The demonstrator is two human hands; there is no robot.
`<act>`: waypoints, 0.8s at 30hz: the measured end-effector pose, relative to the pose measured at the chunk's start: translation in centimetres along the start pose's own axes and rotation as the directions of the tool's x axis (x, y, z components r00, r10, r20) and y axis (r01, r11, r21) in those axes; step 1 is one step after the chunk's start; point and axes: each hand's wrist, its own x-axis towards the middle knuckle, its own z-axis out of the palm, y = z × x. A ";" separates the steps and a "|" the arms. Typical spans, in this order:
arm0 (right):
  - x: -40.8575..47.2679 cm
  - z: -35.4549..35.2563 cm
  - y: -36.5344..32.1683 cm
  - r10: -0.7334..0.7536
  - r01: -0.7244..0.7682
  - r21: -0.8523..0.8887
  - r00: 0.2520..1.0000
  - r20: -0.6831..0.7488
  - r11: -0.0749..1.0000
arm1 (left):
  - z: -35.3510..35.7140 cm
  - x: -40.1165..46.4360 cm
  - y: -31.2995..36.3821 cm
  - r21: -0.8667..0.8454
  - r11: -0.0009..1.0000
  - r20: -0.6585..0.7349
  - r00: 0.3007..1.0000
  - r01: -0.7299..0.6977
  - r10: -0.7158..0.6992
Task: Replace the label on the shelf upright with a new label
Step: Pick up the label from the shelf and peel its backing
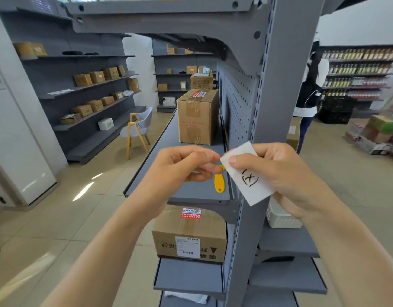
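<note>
matt grey metal upright, white paper label, glossy yellow plastic tag.

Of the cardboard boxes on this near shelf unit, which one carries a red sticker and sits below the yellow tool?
The lower cardboard box, one shelf beneath the yellow tool; the tall taped box stands on the tool's own shelf, farther back.
</note>
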 end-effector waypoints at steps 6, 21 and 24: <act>-1.2 -0.8 -1.0 0.014 -0.015 0.005 0.999 0.037 1.000 | 1.0 0.1 0.7 0.070 0.998 0.048 0.999 -0.003 -0.001; -2.0 -1.6 -1.1 0.034 -0.033 -0.020 0.998 0.061 0.999 | 2.4 -0.4 1.4 0.124 0.992 0.124 0.992 -0.015 0.000; -2.0 -1.6 -1.1 0.040 -0.039 -0.011 0.997 0.061 0.999 | 2.5 -0.4 1.2 0.108 0.994 0.119 0.993 -0.007 -0.006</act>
